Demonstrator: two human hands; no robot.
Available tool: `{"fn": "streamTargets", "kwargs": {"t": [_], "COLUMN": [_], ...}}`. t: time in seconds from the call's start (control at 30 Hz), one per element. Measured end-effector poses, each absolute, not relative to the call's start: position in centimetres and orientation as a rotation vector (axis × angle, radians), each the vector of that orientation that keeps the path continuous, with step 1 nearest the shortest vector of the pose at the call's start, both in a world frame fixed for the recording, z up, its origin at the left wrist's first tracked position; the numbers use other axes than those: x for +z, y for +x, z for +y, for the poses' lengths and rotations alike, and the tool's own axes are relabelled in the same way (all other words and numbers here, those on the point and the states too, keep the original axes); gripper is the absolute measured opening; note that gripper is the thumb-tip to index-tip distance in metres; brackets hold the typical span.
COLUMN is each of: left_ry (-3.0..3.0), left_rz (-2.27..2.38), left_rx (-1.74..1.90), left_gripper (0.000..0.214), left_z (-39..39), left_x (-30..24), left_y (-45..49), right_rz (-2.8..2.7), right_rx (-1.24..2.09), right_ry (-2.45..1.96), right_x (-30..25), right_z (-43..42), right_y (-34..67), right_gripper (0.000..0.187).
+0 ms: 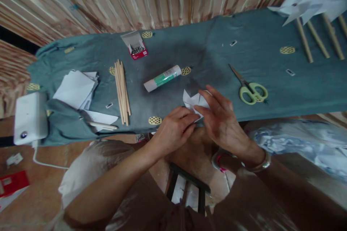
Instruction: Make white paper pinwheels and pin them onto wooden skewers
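Note:
A small white paper pinwheel [193,101] with folded points is between my two hands at the table's near edge. My left hand [175,128] is closed on its lower left side, fingers curled over the paper. My right hand [221,121] grips the right side, thumb and fingers pressed on a folded corner. Parts of the paper are hidden beneath the fingers. Just beyond lies a glue stick [162,78] with a green label. To the right, scissors [251,90] with light green handles rest with blades pointing away.
Wooden sticks [122,92] lie left of the glue stick, beside stacked white paper [77,88]. A red box [138,51] of small metal pieces stands open behind. Finished paper pinwheels [303,1] on sticks lie far right. A white device [30,117] with a cable sits at the left edge.

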State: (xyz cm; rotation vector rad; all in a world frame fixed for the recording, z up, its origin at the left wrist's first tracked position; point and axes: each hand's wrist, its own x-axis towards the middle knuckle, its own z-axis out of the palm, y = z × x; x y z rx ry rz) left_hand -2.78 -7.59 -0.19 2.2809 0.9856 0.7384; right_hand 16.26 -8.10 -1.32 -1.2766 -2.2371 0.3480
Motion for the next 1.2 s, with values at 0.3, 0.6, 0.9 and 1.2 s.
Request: {"fn": "streamTargets", "kwargs": {"t": [0.3, 0.6, 0.9, 1.2], "left_ry": [2.291, 2.263, 2.269, 2.269], "left_rz": [0.989, 1.016, 0.997, 0.999], "left_rx": [0.726, 0.696, 0.679, 0.706], "left_gripper": [0.019, 0.020, 0.021, 0.021], "left_z": [-7.6, -7.6, -7.5, -7.5], "left_x": [-0.4, -0.4, -0.3, -0.3], "left_y": [-2.9, -2.9, -2.9, -2.9], "right_rz": [-2.139, -2.095, -2.253, -2.123], "right_rx": [0.390, 0.404, 0.319, 0.386], "right_ry": [-1.279, -1.302, -1.282, -1.266], "right_x": [-1.7, -0.5, -1.2, -0.8], "right_z": [-7.6, -7.3, -7.6, -7.6], "right_y": [15.9, 17.3, 16.2, 17.2], "right_gripper": [0.028, 0.036, 0.029, 0.039]}}
